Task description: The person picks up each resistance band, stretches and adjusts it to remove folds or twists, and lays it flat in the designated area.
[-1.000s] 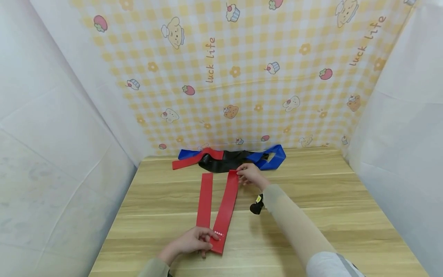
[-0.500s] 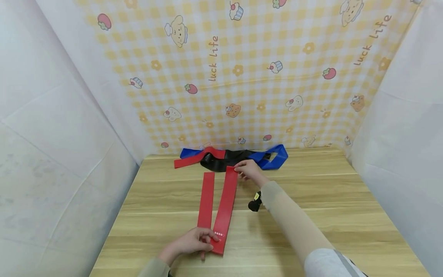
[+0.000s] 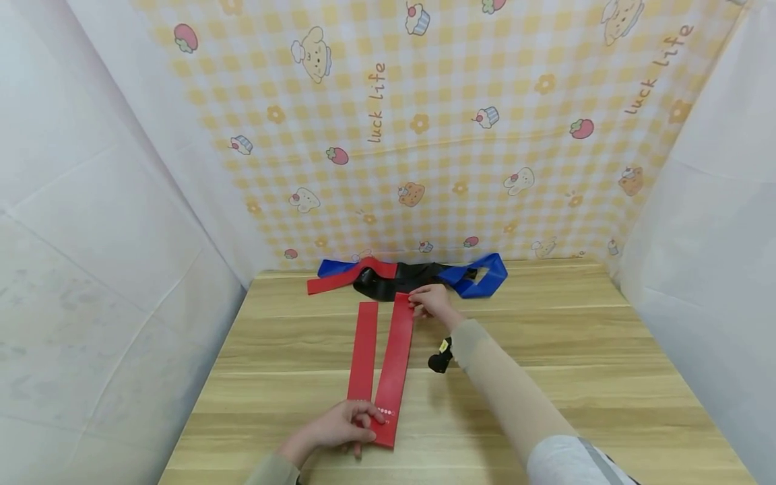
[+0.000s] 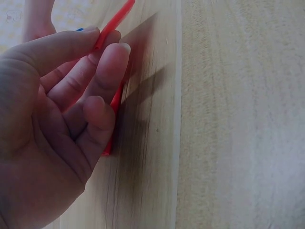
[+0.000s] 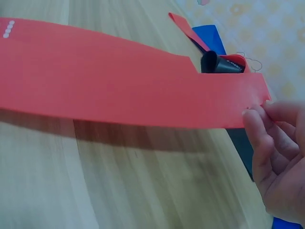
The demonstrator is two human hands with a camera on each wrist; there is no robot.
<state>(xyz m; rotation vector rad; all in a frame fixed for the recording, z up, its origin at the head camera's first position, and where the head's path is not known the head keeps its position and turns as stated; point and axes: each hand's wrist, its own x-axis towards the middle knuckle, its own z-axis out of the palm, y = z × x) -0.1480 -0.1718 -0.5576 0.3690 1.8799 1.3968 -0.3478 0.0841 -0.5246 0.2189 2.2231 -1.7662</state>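
A red resistance band with a row of white dots near its front end is stretched lengthwise between my two hands. My left hand pinches its near end between thumb and fingers, and the left wrist view shows that end raised off the wood. At the far corner, my right hand pinches the band between thumb and fingertips; a shadow falls beneath it. Just to the left, a second red band lies flat, its near end partly covered by my left hand.
Along the back of the wooden table, a red band, black bands and a blue band lie in a tangled row. A patterned cloth hangs behind, with white side walls.
My right hand has shifted slightly left, bringing the far end of the held band nearer the flat one. That end has flattened out. My left hand keeps its grip almost in place.
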